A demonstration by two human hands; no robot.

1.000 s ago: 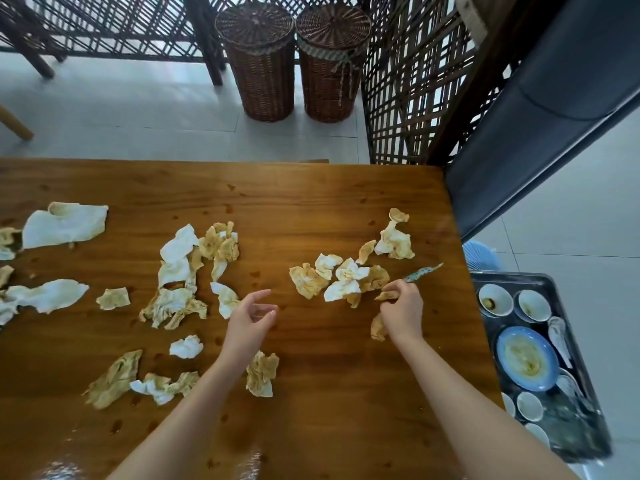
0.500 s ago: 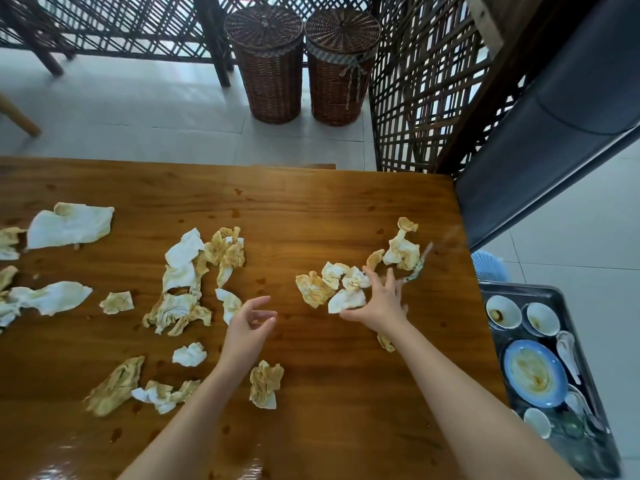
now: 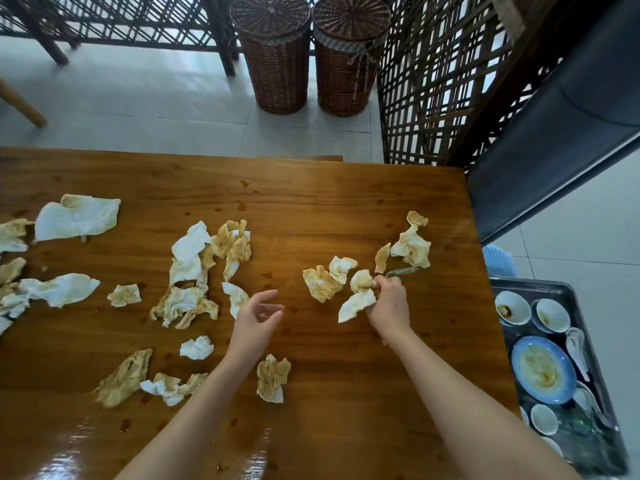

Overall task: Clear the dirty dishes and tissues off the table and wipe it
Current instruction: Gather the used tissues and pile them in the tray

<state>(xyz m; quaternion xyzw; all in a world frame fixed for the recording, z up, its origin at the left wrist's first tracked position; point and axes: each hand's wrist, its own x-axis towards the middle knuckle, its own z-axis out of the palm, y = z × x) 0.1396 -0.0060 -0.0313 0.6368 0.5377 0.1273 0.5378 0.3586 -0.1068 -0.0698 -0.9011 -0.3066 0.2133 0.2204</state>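
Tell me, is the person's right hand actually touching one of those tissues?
Touching. The head view shows the right hand pinching a stained white tissue, with its fingers curled round it.

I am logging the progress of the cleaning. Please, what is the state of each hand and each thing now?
Right hand: grips stained tissues.
Left hand: open, holds nothing.
Table: spotted, not wiped.
Loose tissues: scattered, stained.
Dishes: dirty, in tray.
Baskets: lids on.

Two baskets (image 3: 273,64), roughly twenty tissues (image 3: 76,216)
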